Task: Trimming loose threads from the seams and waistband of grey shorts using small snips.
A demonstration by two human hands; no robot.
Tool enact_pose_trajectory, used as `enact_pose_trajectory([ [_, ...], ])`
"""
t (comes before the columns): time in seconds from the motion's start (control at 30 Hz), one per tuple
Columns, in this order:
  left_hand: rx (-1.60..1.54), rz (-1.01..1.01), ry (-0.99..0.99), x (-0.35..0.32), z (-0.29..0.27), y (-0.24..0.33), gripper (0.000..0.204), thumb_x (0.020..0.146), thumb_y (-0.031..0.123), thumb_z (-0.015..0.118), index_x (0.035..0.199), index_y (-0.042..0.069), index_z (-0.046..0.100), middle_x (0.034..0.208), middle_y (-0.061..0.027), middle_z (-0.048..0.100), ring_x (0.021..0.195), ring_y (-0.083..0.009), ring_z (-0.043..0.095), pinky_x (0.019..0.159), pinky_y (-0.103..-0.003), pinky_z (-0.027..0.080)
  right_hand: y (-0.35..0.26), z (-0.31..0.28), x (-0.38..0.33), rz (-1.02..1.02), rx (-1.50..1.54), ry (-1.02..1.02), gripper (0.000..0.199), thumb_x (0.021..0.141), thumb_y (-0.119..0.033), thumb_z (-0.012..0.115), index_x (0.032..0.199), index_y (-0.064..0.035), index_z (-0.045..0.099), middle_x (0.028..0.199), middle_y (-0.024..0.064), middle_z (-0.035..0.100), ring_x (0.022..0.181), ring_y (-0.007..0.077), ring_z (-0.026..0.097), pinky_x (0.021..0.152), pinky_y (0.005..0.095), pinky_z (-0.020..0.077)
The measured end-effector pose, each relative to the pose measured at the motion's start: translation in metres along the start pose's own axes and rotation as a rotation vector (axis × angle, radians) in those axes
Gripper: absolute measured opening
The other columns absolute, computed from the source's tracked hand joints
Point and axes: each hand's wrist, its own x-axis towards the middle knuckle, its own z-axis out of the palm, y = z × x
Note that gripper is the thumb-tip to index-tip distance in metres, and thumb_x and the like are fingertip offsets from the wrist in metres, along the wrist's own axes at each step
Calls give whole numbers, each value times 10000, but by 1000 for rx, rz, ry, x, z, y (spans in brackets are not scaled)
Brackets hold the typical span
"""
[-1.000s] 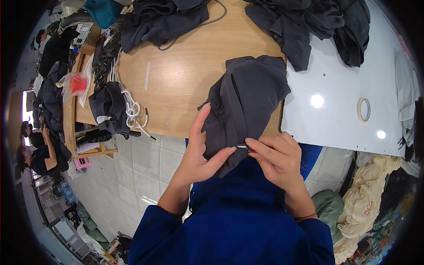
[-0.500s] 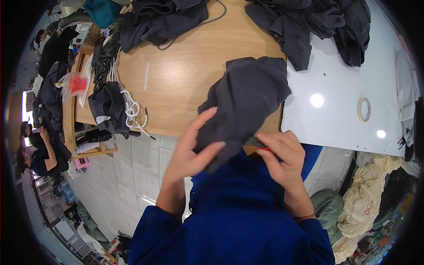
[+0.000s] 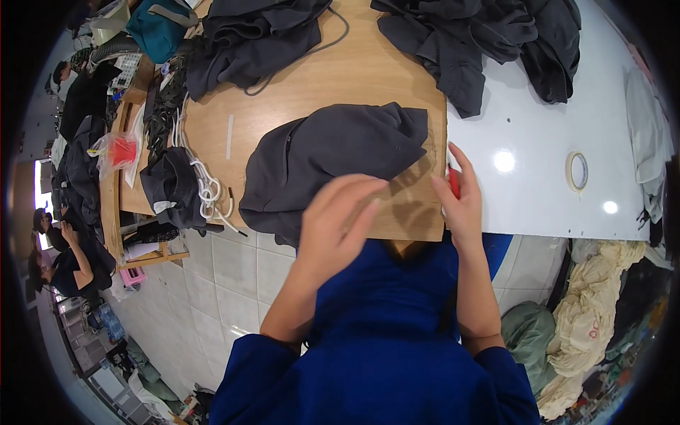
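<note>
A dark grey garment (image 3: 326,152) lies bunched on the wooden tabletop (image 3: 297,85), part of it hanging over the near edge. My left hand (image 3: 329,234) is just in front of its near right side, slightly blurred, with thumb and fingers apart and nothing seen between them. Whether its fingertips touch the cloth, I cannot tell. My right hand (image 3: 464,205) is at the seam between the wooden and white tops. It grips a small red-handled tool (image 3: 454,183), mostly hidden by the fingers, so its exact kind does not show.
More dark grey garments lie at the far left (image 3: 258,42) and far right (image 3: 482,42). On the white tabletop (image 3: 524,191) is a tape roll (image 3: 577,171). White cords (image 3: 207,180) lie beside a dark cloth bundle (image 3: 172,177) at left. Cream fabric (image 3: 584,319) is heaped at lower right.
The garment has left my left hand and now lies spread further left on the wood. My right hand has moved up and right with the red-handled tool, away from the cloth.
</note>
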Motion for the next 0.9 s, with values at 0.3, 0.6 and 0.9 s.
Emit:
enact_pose_trajectory([
  [0.3, 87, 62, -93, -5, 10, -1, 381, 753, 190, 701, 1058, 3, 570, 949, -138, 630, 886, -306, 612, 786, -335, 478, -22, -10, -13, 48, 6, -486, 134, 805, -96, 661, 893, 4, 646, 651, -31, 539, 587, 24, 429, 536, 191, 365],
  [0.6, -765, -335, -82, -30, 3, -11, 252, 847, 7, 557, 1094, -11, 512, 1062, -18, 542, 961, -97, 503, 833, -239, 394, -32, -14, -32, 78, 320, -519, 262, 891, -75, 539, 1141, -29, 601, 632, -56, 445, 598, 24, 405, 560, 172, 331],
  [0.9, -1279, -336, -71, -43, -20, -41, 216, 887, 44, 461, 1101, 38, 434, 1119, -73, 515, 1039, -156, 499, 861, -297, 399, 2, -1, -29, -202, -233, -262, 331, 789, -92, 675, 1112, -64, 605, 767, 31, 609, 672, 72, 522, 645, 205, 427],
])
